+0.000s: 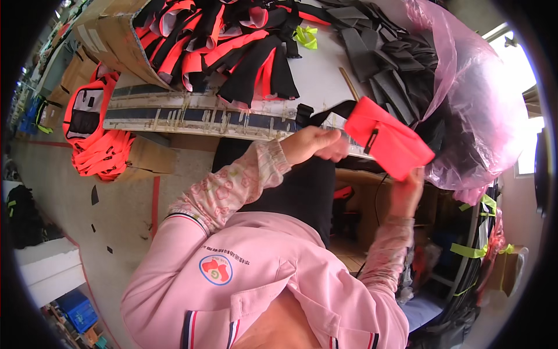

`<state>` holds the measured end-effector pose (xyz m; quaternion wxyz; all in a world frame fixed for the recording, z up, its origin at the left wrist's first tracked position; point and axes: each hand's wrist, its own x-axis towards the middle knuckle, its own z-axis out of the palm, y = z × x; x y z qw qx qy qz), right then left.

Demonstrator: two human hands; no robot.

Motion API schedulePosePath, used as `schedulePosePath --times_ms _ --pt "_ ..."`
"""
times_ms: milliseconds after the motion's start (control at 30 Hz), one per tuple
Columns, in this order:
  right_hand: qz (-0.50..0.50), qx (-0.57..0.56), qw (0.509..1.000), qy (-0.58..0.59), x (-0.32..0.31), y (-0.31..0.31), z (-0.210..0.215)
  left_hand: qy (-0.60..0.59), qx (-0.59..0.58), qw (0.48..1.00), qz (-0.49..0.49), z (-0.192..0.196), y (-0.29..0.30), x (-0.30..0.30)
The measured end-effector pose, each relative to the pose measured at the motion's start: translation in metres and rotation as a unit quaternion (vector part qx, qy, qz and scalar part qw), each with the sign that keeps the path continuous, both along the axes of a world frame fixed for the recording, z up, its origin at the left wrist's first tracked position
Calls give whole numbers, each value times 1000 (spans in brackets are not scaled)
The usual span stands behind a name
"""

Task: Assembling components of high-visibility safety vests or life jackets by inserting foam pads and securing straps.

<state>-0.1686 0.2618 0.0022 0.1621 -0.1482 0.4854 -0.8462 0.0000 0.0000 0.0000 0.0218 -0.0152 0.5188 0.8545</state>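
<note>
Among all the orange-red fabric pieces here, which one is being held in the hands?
The flat orange-red pouch with a black strap, gripped between left hand and right hand. The other orange pieces lie piled on the table, or hang beside it.

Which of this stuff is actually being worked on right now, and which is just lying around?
In hand:
red pouch, held by left hand and right hand
black strap on it

Lying about:
red-and-black pile
grey pieces
pink bag
cardboard box
</note>
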Motion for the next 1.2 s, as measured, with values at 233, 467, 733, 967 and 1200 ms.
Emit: schedulePosePath --times_ms 233,467,733,967,1200 --pt "3 284 938 198 -43 149 144 -13 -505 785 359 -46 -80 7" --pt "326 645 652 227 -17 67 121 -204 -702 634 252 -61 -129 -23" --pt "303 562 691 339 -7 -5 45 -48 -720 650 240 -54 -127 -19" --pt "343 509 676 408 -10 -47 18 -255 -709 568 332 -61 -184 11" --pt "356 521 679 376 -7 -50 2 -37 -237 916 322 -35 -182 -5"
